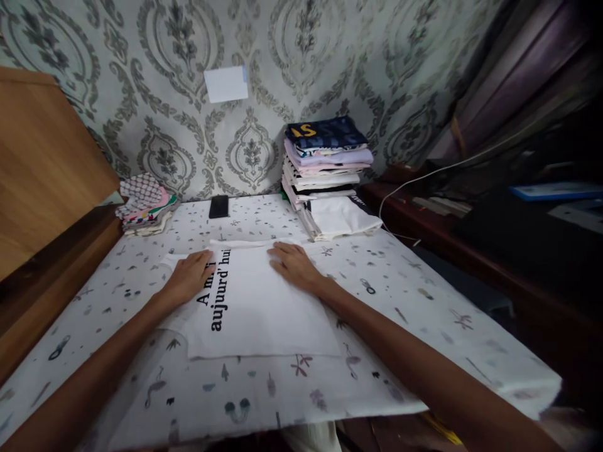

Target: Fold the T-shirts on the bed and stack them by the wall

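Observation:
A white garment [264, 314] with black lettering lies folded on the patterned white cloth of the table [226, 402]. On its left part, over the lettering near the far edge, my left hand [191, 275] rests flat, palm down. My right hand [296, 267] lies on the far right part of the same garment with its fingers stretched out. Neither hand grips the fabric. Part of the garment shows beyond my left hand and at the left side, lying flat.
Behind the garment to the right stands a tall stack of folded clothes [327, 166]. A smaller pile [144, 204] is at the far left, near a wooden panel [51, 163]. A black phone [219, 206] lies near the wall. A white cable [438, 168] hangs at the right.

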{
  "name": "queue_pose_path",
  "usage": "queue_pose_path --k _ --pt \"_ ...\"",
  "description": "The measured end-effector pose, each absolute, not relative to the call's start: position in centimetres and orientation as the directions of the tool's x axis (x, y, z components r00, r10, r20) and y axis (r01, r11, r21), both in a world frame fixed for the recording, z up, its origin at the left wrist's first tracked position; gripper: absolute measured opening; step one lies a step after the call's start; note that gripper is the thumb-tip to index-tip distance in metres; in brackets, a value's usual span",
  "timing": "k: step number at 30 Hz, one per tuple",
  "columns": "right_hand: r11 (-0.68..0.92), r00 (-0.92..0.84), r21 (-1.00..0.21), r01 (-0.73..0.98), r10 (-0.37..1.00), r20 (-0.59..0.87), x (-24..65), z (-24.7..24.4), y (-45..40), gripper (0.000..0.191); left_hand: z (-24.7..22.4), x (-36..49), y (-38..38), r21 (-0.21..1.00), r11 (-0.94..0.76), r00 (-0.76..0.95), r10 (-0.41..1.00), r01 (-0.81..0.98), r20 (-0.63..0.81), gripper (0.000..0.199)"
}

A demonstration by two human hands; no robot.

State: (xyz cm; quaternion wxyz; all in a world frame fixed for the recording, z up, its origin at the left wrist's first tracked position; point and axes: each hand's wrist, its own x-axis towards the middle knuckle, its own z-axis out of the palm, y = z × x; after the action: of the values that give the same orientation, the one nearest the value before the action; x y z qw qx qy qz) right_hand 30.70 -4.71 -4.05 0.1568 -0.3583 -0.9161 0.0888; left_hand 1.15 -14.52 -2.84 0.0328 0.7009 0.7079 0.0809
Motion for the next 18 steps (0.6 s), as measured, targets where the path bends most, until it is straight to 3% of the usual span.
queue_pose_path --k 6,13,18 --pt "0.638 -0.583 -0.253 0.727 0.768 0.263 31.7 -5.4 -3.5 0.038 -3.3 -0.8 -14.9 0.062 0.110 -0.115 0.991 0.992 0.072 0.054" --pt "0.564 -0.511 -0.183 0.805 0.816 0.269 32.7 -5.3 -3.1 0.039 -3.9 -2.4 -15.4 0.060 0.141 -0.146 0.986 0.988 0.085 0.055" --pt "0.527 -0.477 -0.174 0.832 0.839 0.262 32.7 -5.3 -3.0 0.039 -3.0 -1.7 -17.3 0.054 0.105 -0.113 0.975 0.993 0.191 0.053"
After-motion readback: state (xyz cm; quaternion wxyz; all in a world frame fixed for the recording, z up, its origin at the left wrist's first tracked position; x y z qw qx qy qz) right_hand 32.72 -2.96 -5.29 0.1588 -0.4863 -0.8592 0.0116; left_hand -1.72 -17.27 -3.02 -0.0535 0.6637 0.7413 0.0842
